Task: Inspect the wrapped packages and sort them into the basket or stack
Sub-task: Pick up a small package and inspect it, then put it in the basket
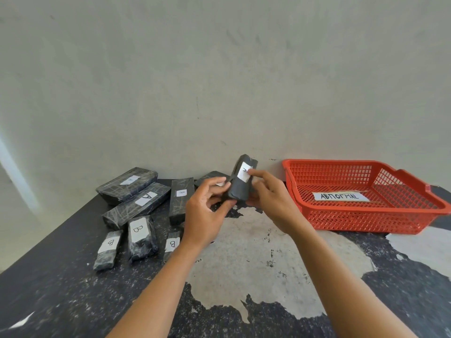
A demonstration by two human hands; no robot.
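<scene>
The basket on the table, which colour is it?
The basket is red, a plastic mesh; the head view shows it best.

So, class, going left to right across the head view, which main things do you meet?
Small B-labelled package → long A-labelled package → left hand → held package → right hand → red basket.

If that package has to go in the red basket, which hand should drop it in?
Probably the right hand. It already touches the held package and is nearer the red basket, which sits on the right. The left hand would have to cross over.
</scene>
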